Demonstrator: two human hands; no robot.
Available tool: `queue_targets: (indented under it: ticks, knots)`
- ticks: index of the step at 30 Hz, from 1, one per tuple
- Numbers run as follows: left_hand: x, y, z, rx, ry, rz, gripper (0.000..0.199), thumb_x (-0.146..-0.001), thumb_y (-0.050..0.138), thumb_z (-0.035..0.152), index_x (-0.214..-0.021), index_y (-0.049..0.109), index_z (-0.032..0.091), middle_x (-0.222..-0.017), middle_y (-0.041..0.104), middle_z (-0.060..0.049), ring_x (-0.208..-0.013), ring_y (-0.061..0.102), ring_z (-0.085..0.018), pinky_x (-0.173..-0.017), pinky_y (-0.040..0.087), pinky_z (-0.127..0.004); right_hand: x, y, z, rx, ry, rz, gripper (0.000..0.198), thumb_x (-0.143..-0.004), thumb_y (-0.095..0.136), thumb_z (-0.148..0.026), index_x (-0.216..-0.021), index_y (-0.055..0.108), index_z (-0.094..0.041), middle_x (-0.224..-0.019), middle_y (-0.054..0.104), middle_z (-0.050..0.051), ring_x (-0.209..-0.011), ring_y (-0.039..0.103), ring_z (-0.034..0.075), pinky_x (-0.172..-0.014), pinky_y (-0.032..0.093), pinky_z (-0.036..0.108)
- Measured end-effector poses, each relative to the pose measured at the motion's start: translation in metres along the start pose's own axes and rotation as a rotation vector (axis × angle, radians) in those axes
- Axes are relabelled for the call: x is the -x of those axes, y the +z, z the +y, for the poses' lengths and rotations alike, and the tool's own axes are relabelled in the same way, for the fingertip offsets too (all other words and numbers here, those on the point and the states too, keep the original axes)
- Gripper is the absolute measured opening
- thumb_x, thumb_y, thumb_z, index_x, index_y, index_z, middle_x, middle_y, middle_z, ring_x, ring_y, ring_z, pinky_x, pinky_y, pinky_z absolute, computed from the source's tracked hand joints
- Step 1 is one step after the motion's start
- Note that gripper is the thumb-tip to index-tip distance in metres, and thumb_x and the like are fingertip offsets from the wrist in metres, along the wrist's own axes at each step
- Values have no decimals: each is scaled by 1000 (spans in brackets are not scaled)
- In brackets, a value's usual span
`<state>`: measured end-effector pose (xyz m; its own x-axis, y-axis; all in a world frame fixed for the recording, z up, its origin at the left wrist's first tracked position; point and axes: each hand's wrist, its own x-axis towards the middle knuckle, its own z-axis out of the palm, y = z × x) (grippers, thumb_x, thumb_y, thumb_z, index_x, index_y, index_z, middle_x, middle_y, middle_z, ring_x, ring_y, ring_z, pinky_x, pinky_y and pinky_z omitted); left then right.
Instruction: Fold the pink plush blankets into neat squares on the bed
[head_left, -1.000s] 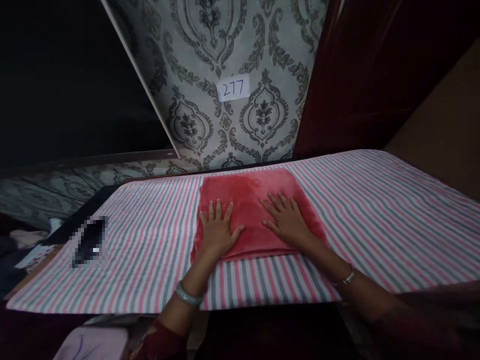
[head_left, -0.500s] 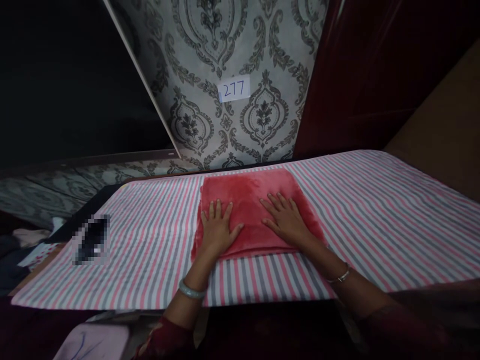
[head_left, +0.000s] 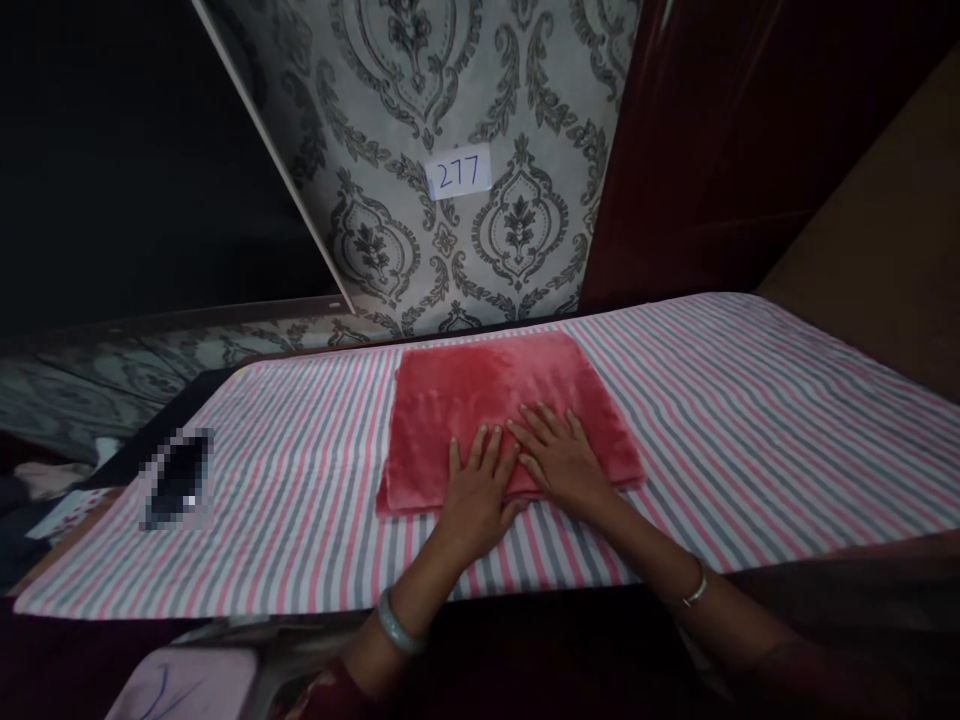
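A red plush cloth [head_left: 480, 385], folded into a flat rectangle, lies on the striped tablecloth [head_left: 300, 480]. My left hand [head_left: 478, 500] rests palm down at the cloth's near edge, fingers spread and pointing away from me. To its right, my right hand [head_left: 559, 455] lies flat on the cloth with its fingers apart. The two hands are close together, the left fingertips near the right thumb. Neither hand grips anything. What lies under the palms is hidden.
A dark pixelated object [head_left: 178, 480] lies at the left of the tablecloth. Behind the table stand a large dark screen [head_left: 150, 160], a patterned wall with a "277" paper label [head_left: 459, 172], and a dark red panel [head_left: 697, 150]. A pale stool [head_left: 187, 685] is below.
My left hand has slid right and nearer to me, to the cloth's front edge. The right hand has shifted slightly left and nearer, so the hands are closer together.
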<state>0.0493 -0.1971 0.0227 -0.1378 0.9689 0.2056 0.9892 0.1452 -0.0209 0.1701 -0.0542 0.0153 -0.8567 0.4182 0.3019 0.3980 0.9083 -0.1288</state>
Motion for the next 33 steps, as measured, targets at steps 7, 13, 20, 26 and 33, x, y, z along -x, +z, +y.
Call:
queue_targets:
  ticks: [7,13,20,26,33]
  knots:
    - [4,13,-5,11,12,57,71,-97,48,57,-157,35,23,-166,29,-14,-156,17,-35,-120,17,-72,-2,-3,1,-24,11,-30,49,-103,40,-35,-151,48,-30,-164,35,5,-152,26,29,-120,20,61]
    - [-1,-19,-5,120,-2,-8,66,-96,53,50,-156,38,25,-165,33,-13,-153,27,-33,-120,22,-67,-18,-30,2,-91,49,-116,52,-102,37,-28,-153,46,-22,-161,40,9,-151,31,27,-120,26,56]
    - [-13,-48,-37,-62,-380,97,55,-100,44,35,-151,46,16,-162,36,-18,-153,27,-33,-122,18,-65,-53,-29,-29,-108,-39,-62,58,-101,35,-32,-158,37,-19,-166,29,11,-155,20,29,-122,19,58]
    - [-9,-20,-48,-138,-405,-30,60,-101,39,43,-155,40,18,-165,28,-20,-154,22,-35,-119,19,-69,-61,-1,-42,-83,-135,-87,56,-102,38,-35,-157,40,-23,-166,29,8,-154,21,28,-123,15,58]
    - [-6,-17,-51,-130,-392,-5,59,-101,41,41,-154,43,16,-163,31,-21,-154,24,-36,-118,24,-68,-28,-1,33,51,153,-59,62,-102,37,-45,-158,37,-17,-166,28,13,-154,23,29,-122,21,57]
